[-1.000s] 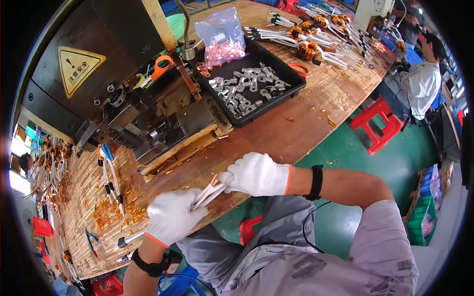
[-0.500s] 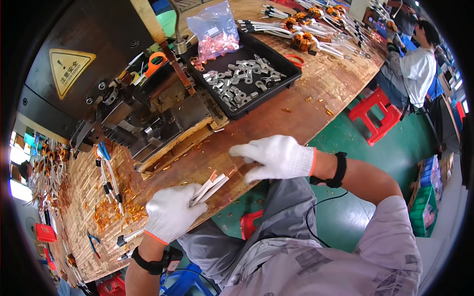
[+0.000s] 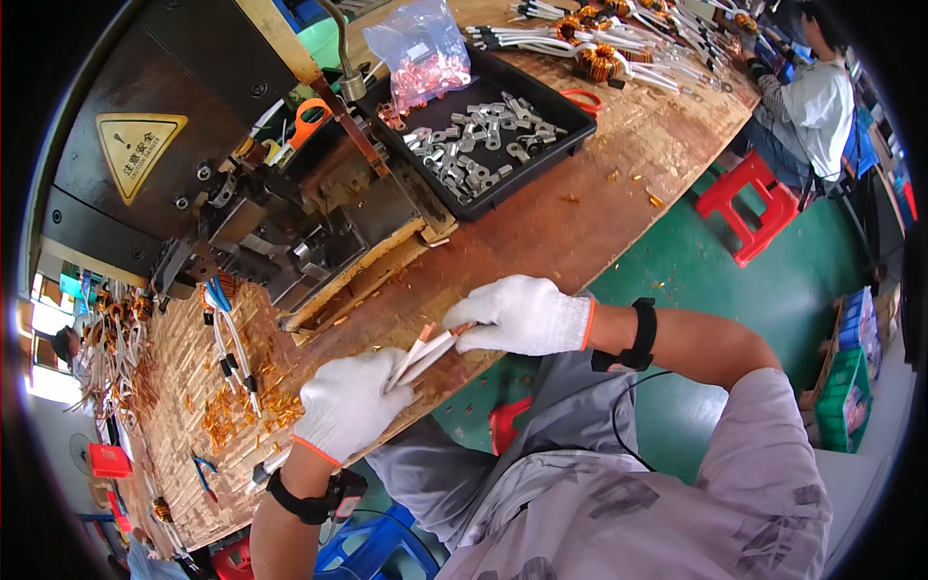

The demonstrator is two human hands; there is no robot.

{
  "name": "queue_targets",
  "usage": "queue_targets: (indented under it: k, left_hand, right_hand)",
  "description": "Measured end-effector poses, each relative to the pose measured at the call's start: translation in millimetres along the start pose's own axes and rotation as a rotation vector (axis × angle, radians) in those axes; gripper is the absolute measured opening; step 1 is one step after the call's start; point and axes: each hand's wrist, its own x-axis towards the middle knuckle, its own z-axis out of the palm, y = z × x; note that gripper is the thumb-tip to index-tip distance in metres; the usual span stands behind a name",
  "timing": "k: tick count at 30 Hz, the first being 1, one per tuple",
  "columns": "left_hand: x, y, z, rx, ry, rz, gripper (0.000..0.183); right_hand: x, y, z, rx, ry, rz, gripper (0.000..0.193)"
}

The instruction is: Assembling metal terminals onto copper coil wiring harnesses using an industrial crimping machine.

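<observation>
Both my hands wear white gloves and meet over the front edge of a wooden workbench (image 3: pixel 599 208). My left hand (image 3: pixel 346 404) grips a small bundle of white sleeved wires (image 3: pixel 422 354) that slant up to the right. My right hand (image 3: pixel 527 314) pinches the upper end of the same wires, where a bare copper tip shows. A black band sits on each wrist.
A dark press machine (image 3: pixel 193 145) with a yellow warning sticker stands at the back left. A black tray (image 3: pixel 488 135) of metal lugs and a clear bag (image 3: pixel 420 58) of copper parts lie behind. Copper scraps and wired coils (image 3: pixel 222 387) litter the left. A seated person (image 3: pixel 807 92) and a red stool (image 3: pixel 744 203) are far right.
My right hand came back from over the bench to the wire ends held by my left hand. The view has shifted slightly.
</observation>
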Motion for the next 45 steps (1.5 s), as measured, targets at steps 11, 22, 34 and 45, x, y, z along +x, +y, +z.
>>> queue_targets:
  k: [11, 22, 34, 45]
  left_hand:
    - [12.9, 6.7, -12.4, 0.078, -0.095, -0.071, 0.041]
    - [55.4, 22.8, -3.1, -0.198, -0.142, -0.037, 0.04]
    - [74.5, 28.9, -11.5, -0.312, -0.286, 0.029, 0.039]
    - [79.0, 23.6, -3.5, -0.491, -0.25, 0.046, 0.042]
  right_hand:
    - [13.5, -3.3, -6.2, 0.179, -0.027, 0.101, 0.027]
    - [9.3, 21.6, -43.8, -0.131, 0.162, -0.173, 0.023]
    - [102.1, 142.2, -187.1, -0.871, -0.176, 0.297, 0.029]
    - [46.6, 57.8, -196.3, 0.056, 0.281, 0.223, 0.037]
